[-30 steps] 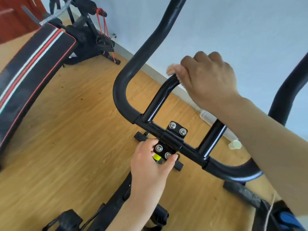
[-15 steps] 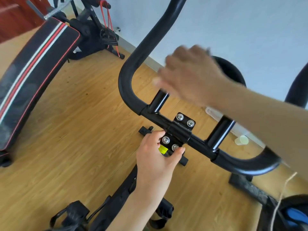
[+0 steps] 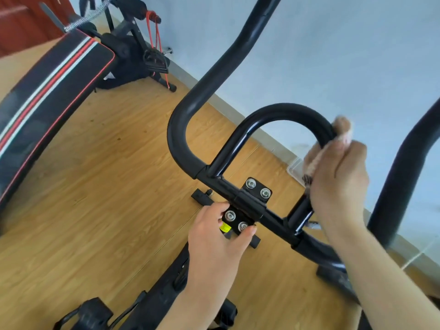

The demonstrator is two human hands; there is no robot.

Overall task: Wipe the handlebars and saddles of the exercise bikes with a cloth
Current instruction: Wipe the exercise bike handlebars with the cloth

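Observation:
The black handlebar of an exercise bike fills the middle of the view, with an inner loop bar rising from its crossbar. My right hand grips a pinkish cloth wrapped around the right side of that loop. My left hand holds the bolted clamp bracket at the centre of the crossbar, thumb and fingers around its lower plate. No saddle is in view.
A black padded bench with red and white stripes lies at the left on the wooden floor. Another black machine with red resistance bands stands by the wall. A bike pedal shows at the bottom left.
My right hand has slid with the cloth from the left top of the loop bar over to its right side and down. My left hand stays on the clamp.

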